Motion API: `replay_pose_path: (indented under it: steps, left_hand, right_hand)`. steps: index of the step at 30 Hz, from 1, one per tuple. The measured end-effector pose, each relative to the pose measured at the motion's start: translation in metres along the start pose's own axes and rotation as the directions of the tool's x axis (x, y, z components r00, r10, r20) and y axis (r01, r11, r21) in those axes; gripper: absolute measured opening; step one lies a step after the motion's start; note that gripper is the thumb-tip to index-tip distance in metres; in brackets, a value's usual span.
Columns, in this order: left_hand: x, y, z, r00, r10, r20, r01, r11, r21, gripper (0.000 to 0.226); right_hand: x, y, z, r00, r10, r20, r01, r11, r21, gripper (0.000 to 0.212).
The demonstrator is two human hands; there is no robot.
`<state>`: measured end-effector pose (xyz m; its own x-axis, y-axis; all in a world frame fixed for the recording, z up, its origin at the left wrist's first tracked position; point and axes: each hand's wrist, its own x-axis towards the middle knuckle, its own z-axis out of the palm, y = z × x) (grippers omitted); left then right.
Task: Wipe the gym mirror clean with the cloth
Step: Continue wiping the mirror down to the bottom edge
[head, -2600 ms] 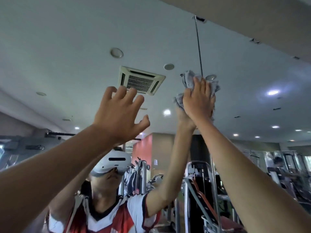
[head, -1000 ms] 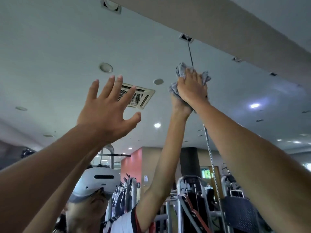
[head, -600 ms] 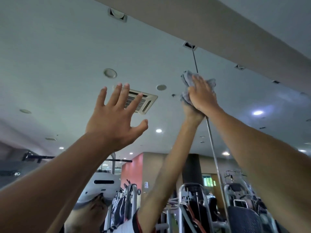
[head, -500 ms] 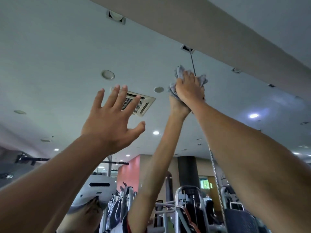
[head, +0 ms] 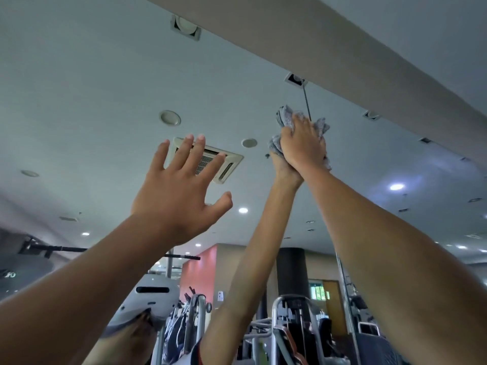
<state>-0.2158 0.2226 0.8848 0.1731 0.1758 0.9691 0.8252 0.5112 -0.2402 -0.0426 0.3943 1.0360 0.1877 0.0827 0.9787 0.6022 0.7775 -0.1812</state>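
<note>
a person's right hand [head: 303, 143] reaches high up a gym mirror [head: 105, 88] and presses a crumpled grey cloth [head: 286, 119] against the glass, fingers curved over the bunched fabric and gripping it. the cloth sits near the top of the mirror, just below the pale beam [head: 316, 48] that runs along its upper edge. it lies right on the thin vertical seam [head: 307, 104] between two mirror panels. folds of fabric stick out above, left and right of the hand. the reflected arm [head: 253, 259] rises from below to meet the hand at the cloth.

the left hand [head: 179, 198] is raised to the left of the cloth and lower down, well apart from it. it is empty, with fingers straight and spread and the thumb out to the side. whether its palm touches the glass cannot be told.

the mirror reflects a ceiling vent [head: 226, 167] partly behind the left hand's fingers, round ceiling lights [head: 170, 117] and a red wall [head: 203, 272]. it also shows a dark column [head: 291, 270] and grey gym machines [head: 290, 325] along the bottom. a white headset [head: 150, 296] on the person shows in the reflection, low and just beside the left forearm.
</note>
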Motion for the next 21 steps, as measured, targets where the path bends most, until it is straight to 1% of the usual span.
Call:
replay_pose_path:
  steps: [1,2,3,4,5,6,7,8,9,10,11,12,13,14,15,16,17,18,20,21]
  left_hand:
    - [-0.001,0.0,0.0,1.0,-0.002,0.0,0.002,1.0,-0.002,0.09]
    - [-0.001,0.001,0.0,1.0,-0.002,0.002,0.002,1.0,0.0,0.089]
    - [-0.001,0.001,0.0,1.0,-0.002,0.004,0.002,1.0,0.003,0.089]
    - [-0.001,0.002,-0.001,1.0,-0.001,0.009,0.001,1.0,0.003,0.088]
    - [-0.002,0.003,-0.001,1.0,-0.002,0.011,0.002,1.0,-0.003,0.088]
    - [-0.002,0.004,-0.001,1.0,-0.01,0.006,0.01,1.0,-0.01,0.088]
    - [-0.003,0.005,-0.003,1.0,-0.023,0.004,0.024,1.0,-0.018,0.089]
    - [-0.004,0.005,-0.005,0.999,-0.036,0.013,0.037,0.999,-0.023,0.09]
    - [-0.006,0.005,-0.008,0.999,-0.042,0.033,0.043,0.999,-0.018,0.092]
    - [-0.008,0.002,-0.009,0.998,-0.037,0.056,0.037,0.999,0.001,0.095]
    - [-0.009,-0.003,-0.011,0.997,-0.01,0.071,0.009,1.0,0.025,0.097]
    - [-0.009,-0.012,-0.014,0.997,0.035,0.074,-0.039,0.998,0.047,0.098]
    - [-0.009,-0.022,-0.018,0.994,0.09,0.069,-0.094,0.993,0.066,0.097]
    - [-0.007,-0.033,-0.023,0.987,0.15,0.057,-0.154,0.984,0.085,0.093]
    - [-0.006,-0.043,-0.026,0.977,0.207,0.043,-0.211,0.972,0.105,0.087]
    - [-0.007,-0.051,-0.027,0.97,0.24,0.043,-0.243,0.963,0.115,0.081]
    - [-0.008,-0.056,-0.027,0.965,0.261,0.033,-0.263,0.959,0.109,0.076]
    - [-0.009,-0.059,-0.027,0.959,0.281,0.025,-0.282,0.954,0.106,0.074]
    - [-0.012,-0.061,-0.027,0.954,0.298,0.046,-0.301,0.95,0.081,0.077]
    - [-0.012,-0.063,-0.03,0.951,0.304,0.055,-0.307,0.95,0.052,0.081]
  right_hand:
    - [-0.004,-0.004,0.001,1.0,-0.023,0.005,0.023,1.0,-0.006,0.058]
    - [-0.011,-0.004,0.001,0.995,-0.101,0.02,0.101,0.995,-0.011,0.058]
    - [-0.021,0.0,0.0,0.973,-0.228,0.048,0.228,0.974,-0.004,0.059]
    - [-0.032,0.009,-0.004,0.922,-0.375,0.091,0.376,0.927,0.012,0.06]
    - [-0.046,0.02,-0.01,0.852,-0.504,0.14,0.504,0.863,0.035,0.061]
    - [-0.058,0.036,-0.015,0.787,-0.592,0.173,0.594,0.803,0.049,0.062]
    - [-0.068,0.053,-0.019,0.75,-0.635,0.185,0.636,0.769,0.061,0.063]
    - [-0.073,0.068,-0.024,0.764,-0.619,0.184,0.62,0.782,0.06,0.065]
    - [-0.074,0.079,-0.026,0.823,-0.545,0.161,0.546,0.837,0.041,0.068]
    - [-0.07,0.081,-0.026,0.901,-0.418,0.116,0.419,0.908,0.02,0.072]
    - [-0.062,0.074,-0.022,0.967,-0.248,0.061,0.248,0.969,0.014,0.074]
    - [-0.051,0.054,-0.021,0.998,-0.062,0.02,0.062,0.998,0.028,0.072]
    - [-0.034,0.028,-0.013,0.996,0.09,0.004,-0.09,0.995,0.041,0.067]
    - [-0.022,-0.003,-0.009,0.986,0.166,0.012,-0.166,0.985,0.047,0.062]
    - [-0.014,-0.033,-0.003,0.988,0.152,0.02,-0.153,0.986,0.07,0.059]
    - [-0.012,-0.061,0.003,0.998,0.052,0.024,-0.054,0.994,0.094,0.06]
    - [-0.017,-0.084,0.009,0.996,-0.089,0.03,0.086,0.991,0.101,0.06]
    - [-0.029,-0.103,0.012,0.969,-0.239,0.057,0.235,0.969,0.076,0.059]
    - [-0.061,-0.112,0.009,0.868,-0.481,0.123,0.478,0.877,0.053,0.058]
    - [-0.075,-0.104,0.005,0.811,-0.569,0.137,0.563,0.822,0.083,0.059]
